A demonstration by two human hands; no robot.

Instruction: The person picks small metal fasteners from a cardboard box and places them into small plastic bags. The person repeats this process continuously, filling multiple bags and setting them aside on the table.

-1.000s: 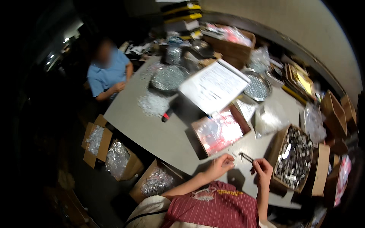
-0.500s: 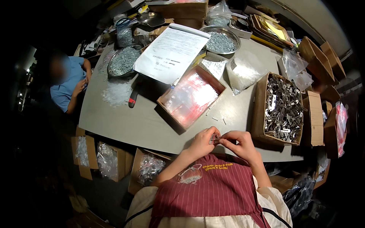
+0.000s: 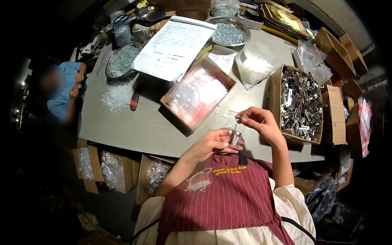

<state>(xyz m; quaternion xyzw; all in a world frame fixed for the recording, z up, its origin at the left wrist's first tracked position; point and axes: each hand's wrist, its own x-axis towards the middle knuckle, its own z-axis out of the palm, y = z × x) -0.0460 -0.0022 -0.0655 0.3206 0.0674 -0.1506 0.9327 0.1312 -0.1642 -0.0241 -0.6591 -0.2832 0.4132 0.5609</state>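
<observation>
Just above my apron, my left hand [image 3: 210, 143] holds a small clear zip bag [image 3: 235, 141] from below, fingers behind it and thumb in front. White plastic plugs show inside the bag. My right hand [image 3: 260, 121] pinches at the bag's upper part, beside its red-lined mouth. A thin dark strip runs down from those fingertips; whether it is a metal part or a fold of the bag I cannot tell. Ahead of my hands, a shallow cardboard box [image 3: 168, 107] holds flat clear bags with red lines. To the right, a taller cardboard box [image 3: 274, 96] is full of metal clips.
A paper pad [image 3: 169, 51] lies beyond the shallow box. Two metal bowls of screws [image 3: 122, 60] [image 3: 228, 34] flank it. White plugs lie in a pile [image 3: 116, 96] and in a clear bag [image 3: 255, 65]. A red-and-black handle [image 3: 134, 100] rests nearby. A co-worker [image 3: 67, 87] sits left.
My hands have spread from a close pinch; the bag now hangs upright and visible between them. My right hand has risen away from the apron. The whole view has shifted slightly.
</observation>
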